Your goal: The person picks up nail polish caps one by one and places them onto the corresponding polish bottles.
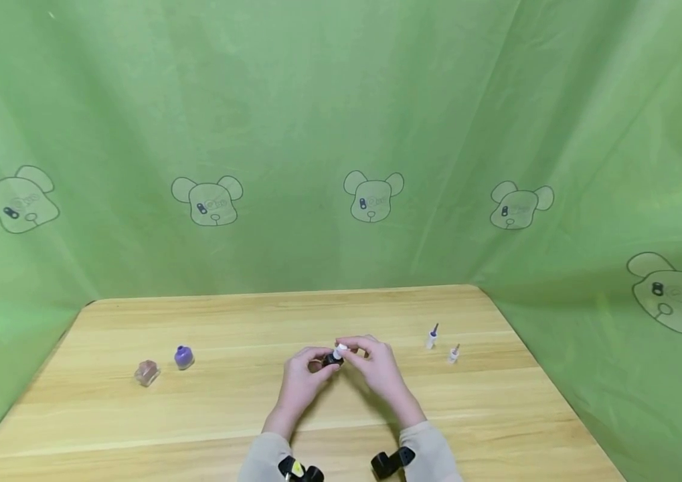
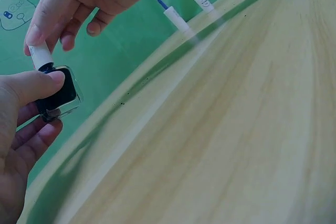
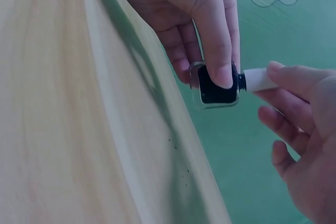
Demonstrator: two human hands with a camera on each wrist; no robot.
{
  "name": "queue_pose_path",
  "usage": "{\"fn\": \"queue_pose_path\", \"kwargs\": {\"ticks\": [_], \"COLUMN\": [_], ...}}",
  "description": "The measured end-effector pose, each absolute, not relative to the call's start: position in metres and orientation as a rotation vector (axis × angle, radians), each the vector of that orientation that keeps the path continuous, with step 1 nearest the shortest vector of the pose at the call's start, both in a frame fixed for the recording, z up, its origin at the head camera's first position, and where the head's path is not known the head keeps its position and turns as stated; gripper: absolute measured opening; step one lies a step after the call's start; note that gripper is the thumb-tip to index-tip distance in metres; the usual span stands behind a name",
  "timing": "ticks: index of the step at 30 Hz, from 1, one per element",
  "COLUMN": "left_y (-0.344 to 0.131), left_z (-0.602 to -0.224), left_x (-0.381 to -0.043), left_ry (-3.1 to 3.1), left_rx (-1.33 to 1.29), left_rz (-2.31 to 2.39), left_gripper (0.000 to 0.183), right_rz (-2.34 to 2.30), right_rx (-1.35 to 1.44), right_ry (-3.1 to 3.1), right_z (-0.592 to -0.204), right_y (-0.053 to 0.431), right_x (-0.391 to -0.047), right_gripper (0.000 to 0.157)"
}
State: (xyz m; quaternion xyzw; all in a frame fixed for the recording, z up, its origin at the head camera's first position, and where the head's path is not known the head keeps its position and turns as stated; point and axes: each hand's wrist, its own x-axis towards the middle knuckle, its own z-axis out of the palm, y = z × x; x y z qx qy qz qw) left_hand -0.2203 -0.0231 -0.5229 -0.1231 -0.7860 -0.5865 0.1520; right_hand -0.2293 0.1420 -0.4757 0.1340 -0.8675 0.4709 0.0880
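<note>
Black polish bottle (image 3: 214,96) is held over mid desk (image 1: 226,415), b/w both hands. Body is pinched in left grip (image 1: 304,376) – thumb on flat face, fingers behind. White cap (image 3: 256,80) is pinched b/w thumb + index of right grip (image 1: 378,367), other fingers loosely curled, holding nothing. Some black neck is seen b/w cap and body; whether thread is engaged can't be told.

Handling (est.): light, rigid, glass prob smooth + a bit slippery, breakable if dropped. Flat faces are best for hold, low, clear of neck; cap is best taken by its sides w/ fingertips. Bottle should be kept upright-ish, spill risk if cap's loose.

Views: purple bottle (image 1: 183,359) and pinkish bottle (image 1: 147,373), both w/o caps, are shown in head view only. Purple-tipped brush cap (image 2: 177,19) and pink-tipped brush cap (image 2: 205,2), stood brush-up, are shown in head + left wrist, not right wrist. Clear glass edge round dark fill is shown in both wrist views – too small in head.
</note>
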Motion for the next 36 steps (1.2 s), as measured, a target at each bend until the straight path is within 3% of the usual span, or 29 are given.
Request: {"fn": "queue_pose_path", "kwargs": {"ticks": [7, 18, 25, 36], "left_y": [-0.023, -0.024, -0.024, -0.024], "left_z": [-0.521, -0.520, -0.523, -0.523], "left_x": [-0.219, -0.219, -0.222, -0.220], "left_ry": [-2.262, -2.232, -2.172, -2.200], "left_rx": [-0.359, -0.368, -0.370, -0.440], "left_rz": [-1.642, -1.631, -1.693, -1.677], "left_gripper": [0.025, 0.028, 0.030, 0.029], "right_rz": [1.298, 1.358, 1.498, 1.452], "right_rx": [0.312, 0.277, 0.450, 0.378], "right_ry": [-2.494, -2.407, -2.534, -2.552], "right_z": [-0.475, -0.477, -0.476, -0.479], "right_y": [0.134, 0.129, 0.137, 0.141], "right_x": [-0.228, -0.228, -0.231, -0.231], "right_gripper": [0.012, 0.017, 0.039, 0.020]}}
